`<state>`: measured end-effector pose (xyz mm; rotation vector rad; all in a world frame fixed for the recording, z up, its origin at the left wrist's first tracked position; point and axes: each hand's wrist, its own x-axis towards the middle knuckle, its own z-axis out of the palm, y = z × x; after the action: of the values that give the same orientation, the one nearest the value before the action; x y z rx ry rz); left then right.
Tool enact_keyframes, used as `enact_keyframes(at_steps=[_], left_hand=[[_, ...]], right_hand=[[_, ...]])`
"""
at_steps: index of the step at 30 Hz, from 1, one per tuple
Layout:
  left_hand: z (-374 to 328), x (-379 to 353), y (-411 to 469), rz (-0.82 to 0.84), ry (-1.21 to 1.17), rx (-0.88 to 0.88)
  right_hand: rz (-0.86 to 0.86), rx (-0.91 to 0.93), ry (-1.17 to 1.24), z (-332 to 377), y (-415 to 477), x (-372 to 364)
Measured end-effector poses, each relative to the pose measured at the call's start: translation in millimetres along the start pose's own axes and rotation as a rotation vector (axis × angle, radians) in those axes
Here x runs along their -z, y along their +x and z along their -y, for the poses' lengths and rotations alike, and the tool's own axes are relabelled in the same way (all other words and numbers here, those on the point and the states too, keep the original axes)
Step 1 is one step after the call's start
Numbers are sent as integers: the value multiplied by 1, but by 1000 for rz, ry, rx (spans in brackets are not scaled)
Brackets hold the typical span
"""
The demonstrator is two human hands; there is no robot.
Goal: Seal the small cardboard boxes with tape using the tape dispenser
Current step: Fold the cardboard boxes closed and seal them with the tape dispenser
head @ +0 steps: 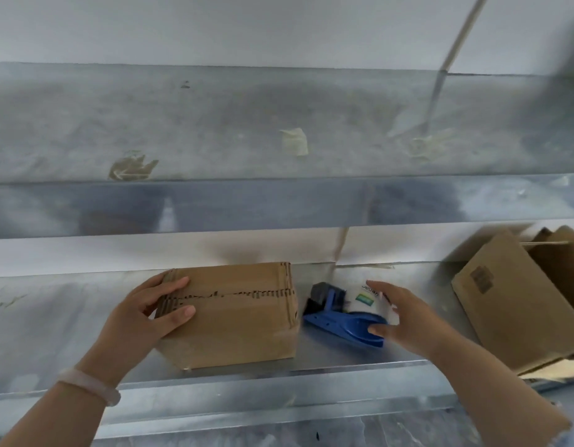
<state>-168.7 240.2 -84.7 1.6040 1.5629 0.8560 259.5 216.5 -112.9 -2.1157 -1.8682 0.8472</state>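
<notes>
A small brown cardboard box (240, 314) stands on the lower metal shelf (327, 359), its top flaps closed along a ragged middle seam. My left hand (147, 314) grips the box's left end, fingers over the top and thumb on the front. To the right of the box lies a blue tape dispenser (337, 321) with a white tape roll. My right hand (405, 321) is spread over the dispenser, thumb touching its blue handle, fingers above the roll; the grip has not closed.
More cardboard boxes (505, 301) lean at the right end of the shelf. An upper metal shelf (247, 140) carries scraps of old tape. A white wall lies behind, and the shelf's front lip (279, 388) runs below my hands.
</notes>
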Motion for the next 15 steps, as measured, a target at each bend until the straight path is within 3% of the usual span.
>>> enact_keyframes(at_steps=[9,15], left_hand=[[-31,-54,-12,-62,-8,67],[-69,-112,-14,-3,-44,59]], right_hand=[[-165,49,265,-43,-20,39],[-337,118,185,-61,-62,106]])
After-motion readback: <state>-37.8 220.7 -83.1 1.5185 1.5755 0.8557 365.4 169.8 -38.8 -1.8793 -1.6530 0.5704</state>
